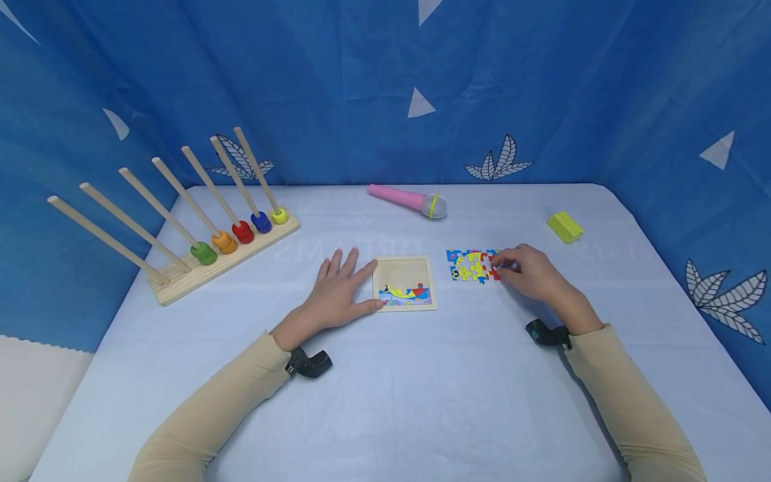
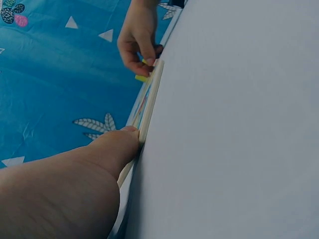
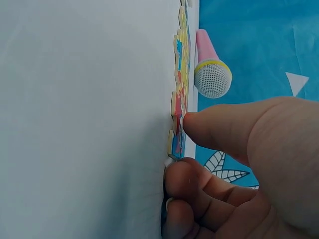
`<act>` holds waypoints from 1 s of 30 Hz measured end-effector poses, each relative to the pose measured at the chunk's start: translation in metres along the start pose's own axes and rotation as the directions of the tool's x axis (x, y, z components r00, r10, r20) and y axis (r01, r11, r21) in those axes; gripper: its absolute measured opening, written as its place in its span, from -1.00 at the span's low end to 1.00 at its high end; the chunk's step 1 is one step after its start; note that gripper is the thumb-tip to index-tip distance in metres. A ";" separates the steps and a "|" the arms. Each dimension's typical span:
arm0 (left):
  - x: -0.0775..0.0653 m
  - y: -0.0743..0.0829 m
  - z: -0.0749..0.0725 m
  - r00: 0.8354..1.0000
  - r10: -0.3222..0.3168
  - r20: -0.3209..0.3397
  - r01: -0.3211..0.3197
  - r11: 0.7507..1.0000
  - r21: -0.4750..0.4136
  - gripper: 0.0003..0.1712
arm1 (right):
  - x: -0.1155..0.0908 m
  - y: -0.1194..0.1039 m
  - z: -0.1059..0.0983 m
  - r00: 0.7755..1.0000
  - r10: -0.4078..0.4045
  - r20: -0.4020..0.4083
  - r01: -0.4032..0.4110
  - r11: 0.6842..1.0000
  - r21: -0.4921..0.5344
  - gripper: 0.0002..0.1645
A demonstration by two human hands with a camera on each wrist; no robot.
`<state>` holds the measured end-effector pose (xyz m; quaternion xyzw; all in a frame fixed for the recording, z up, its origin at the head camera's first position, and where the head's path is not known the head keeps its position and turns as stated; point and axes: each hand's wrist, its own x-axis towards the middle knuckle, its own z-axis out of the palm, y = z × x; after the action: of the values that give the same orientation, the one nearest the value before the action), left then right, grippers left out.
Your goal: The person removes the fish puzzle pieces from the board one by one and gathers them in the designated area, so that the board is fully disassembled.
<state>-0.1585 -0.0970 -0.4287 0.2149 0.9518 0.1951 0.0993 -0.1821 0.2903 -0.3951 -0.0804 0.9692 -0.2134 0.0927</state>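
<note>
A shallow wooden puzzle tray (image 1: 405, 268) lies mid-table, its bottom strip filled with colourful pieces (image 1: 409, 295). My left hand (image 1: 338, 292) lies spread at the tray's left side, thumb and index fingertip on its rim; the left wrist view shows the thumb against the wooden edge. Right of the tray is a flat cluster of yellow, red and blue jigsaw pieces (image 1: 472, 265). At the cluster's right end my right hand (image 1: 525, 270) pinches a jigsaw piece (image 3: 178, 144), its thumb on the printed face and its curled index finger at the edge. Part of that piece is hidden by the fingers.
A pink toy microphone (image 1: 400, 195) lies behind the tray, near the far edge. At the back right sits a yellow-green block (image 1: 565, 227). On the left stands a wooden peg rack (image 1: 229, 264) with tall sticks and coloured beads. Blue cloth (image 1: 373, 87) hangs behind the table.
</note>
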 end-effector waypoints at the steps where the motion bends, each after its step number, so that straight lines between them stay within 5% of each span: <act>1: 0.000 0.000 0.000 1.000 0.000 0.000 0.000 1.000 0.000 0.00 | 0.000 0.000 0.000 1.000 0.001 0.001 -0.001 1.000 0.004 -0.68; 19: -0.001 0.000 -0.001 1.000 0.007 -0.002 -0.007 1.000 -0.018 -0.01 | 0.001 -0.009 -0.008 1.000 -0.011 -0.018 0.011 1.000 0.007 -0.70; 30: 0.001 0.000 -0.001 1.000 -0.002 0.010 0.002 1.000 0.012 0.01 | 0.022 -0.085 0.007 0.969 -0.232 0.080 0.231 0.973 0.014 -0.63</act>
<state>-0.1598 -0.0974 -0.4277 0.2156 0.9527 0.1881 0.1029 -0.1917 0.2075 -0.3681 -0.2013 0.9481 -0.2218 0.1066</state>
